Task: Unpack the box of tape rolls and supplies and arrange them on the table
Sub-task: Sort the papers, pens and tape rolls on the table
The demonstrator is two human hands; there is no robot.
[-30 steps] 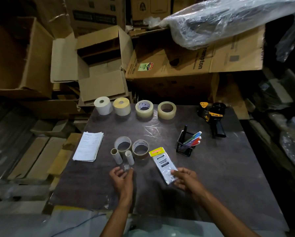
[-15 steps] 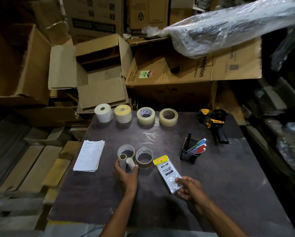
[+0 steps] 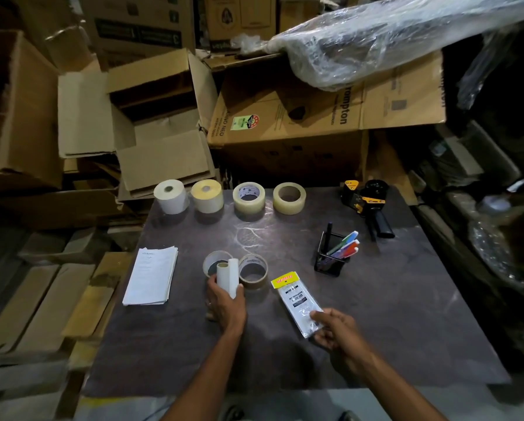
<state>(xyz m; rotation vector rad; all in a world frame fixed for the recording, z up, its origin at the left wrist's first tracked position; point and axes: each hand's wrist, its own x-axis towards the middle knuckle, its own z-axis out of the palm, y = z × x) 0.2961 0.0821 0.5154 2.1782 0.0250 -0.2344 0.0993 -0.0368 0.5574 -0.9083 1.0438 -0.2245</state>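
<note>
Arranging step: two small white tubes [image 3: 226, 279] are gripped by left hand [image 3: 225, 305]; clear yellow-headed packet [image 3: 297, 302] pinched by right hand [image 3: 333, 329]. Both judged to need placing on table [image 3: 406, 314].

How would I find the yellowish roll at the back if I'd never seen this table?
Look along the far edge of the dark table, where four rolls stand in a row. Counting from the left, the yellowish roll is second, between the white roll and a clear tape roll. Its pale yellow top and tiny centre hole set it apart.
</note>
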